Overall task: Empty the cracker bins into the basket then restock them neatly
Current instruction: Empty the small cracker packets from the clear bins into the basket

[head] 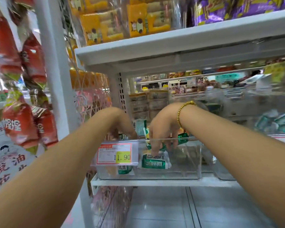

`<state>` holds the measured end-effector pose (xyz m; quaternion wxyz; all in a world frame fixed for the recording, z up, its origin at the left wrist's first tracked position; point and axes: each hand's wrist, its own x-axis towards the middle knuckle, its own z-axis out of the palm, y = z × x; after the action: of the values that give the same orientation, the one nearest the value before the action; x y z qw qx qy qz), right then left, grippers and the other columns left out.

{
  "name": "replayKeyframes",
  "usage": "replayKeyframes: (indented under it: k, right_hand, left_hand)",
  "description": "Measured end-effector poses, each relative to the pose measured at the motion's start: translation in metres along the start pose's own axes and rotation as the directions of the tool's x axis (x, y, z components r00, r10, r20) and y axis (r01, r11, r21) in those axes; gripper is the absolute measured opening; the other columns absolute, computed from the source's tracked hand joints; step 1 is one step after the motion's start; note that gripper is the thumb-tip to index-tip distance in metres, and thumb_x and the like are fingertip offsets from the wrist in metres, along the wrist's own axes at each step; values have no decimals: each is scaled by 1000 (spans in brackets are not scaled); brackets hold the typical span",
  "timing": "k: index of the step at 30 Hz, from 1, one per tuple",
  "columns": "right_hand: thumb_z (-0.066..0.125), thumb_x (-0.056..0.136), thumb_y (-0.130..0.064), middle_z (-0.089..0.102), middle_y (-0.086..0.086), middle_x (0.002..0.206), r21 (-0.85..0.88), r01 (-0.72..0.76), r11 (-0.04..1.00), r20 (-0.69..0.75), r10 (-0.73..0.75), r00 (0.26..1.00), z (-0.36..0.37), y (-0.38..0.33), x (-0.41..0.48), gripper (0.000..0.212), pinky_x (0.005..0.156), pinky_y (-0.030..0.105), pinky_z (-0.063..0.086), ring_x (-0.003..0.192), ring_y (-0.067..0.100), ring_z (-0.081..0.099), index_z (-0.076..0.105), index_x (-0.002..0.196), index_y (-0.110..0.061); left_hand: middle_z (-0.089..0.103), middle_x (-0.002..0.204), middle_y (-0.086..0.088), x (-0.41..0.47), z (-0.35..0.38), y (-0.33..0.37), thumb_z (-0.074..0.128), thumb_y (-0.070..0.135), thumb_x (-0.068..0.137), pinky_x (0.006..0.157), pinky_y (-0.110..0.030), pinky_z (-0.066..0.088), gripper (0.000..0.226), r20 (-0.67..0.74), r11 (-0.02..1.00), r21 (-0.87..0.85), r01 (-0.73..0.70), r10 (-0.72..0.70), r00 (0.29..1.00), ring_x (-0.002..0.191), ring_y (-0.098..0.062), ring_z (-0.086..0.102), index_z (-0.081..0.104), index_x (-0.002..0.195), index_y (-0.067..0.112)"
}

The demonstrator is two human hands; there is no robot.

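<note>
A clear plastic cracker bin (184, 162) sits on the white shelf in front of me, with a price tag (115, 154) reading 11.90 on its left front. Both my hands reach down into it. My right hand (163, 129), with a gold bead bracelet on the wrist, has its fingers curled around green-and-white cracker packets (171, 143). My left hand (120, 124) dips into the bin's left side; its fingers are hidden behind the tag. Another green-and-white packet (153, 162) lies against the bin's front wall, and one more (124, 169) shows below the tag.
A second clear bin (273, 122) to the right holds pale green packets. The shelf above (171, 45) carries yellow biscuit packs and purple bags. Red snack bags (23, 122) hang on the left beside a white post. Tiled floor lies below the shelf.
</note>
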<state>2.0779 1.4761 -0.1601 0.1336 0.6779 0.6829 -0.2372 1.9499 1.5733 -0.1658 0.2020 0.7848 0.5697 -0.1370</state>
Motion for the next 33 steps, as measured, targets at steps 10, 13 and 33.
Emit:
replayKeyframes:
  k: [10,13,33]
  right_hand:
    - [76,81,-31,62,4,100,13,65,998,-41,-64,997,3,12,6,58,93,38,54,90,20,59,58,129,-5]
    - [74,82,-37,66,6,117,2,28,1000,0,-28,1000,3,11,1,52,93,42,54,105,24,64,61,122,-6]
    - [70,86,-31,65,6,110,-46,-42,998,112,47,993,4,13,-4,32,100,45,49,109,24,60,65,107,-8]
  left_hand:
    - [54,132,-12,13,16,18,52,52,92,100,-33,44,68,-53,983,131,132,-125,991,112,-25,56,43,140,6]
    - [54,135,-10,16,19,16,61,48,89,105,-39,44,66,5,988,119,101,-102,995,119,-25,55,45,138,6]
    - [41,144,-19,-1,21,13,64,26,90,99,-41,48,58,33,943,-333,31,-21,999,121,-32,53,42,139,3]
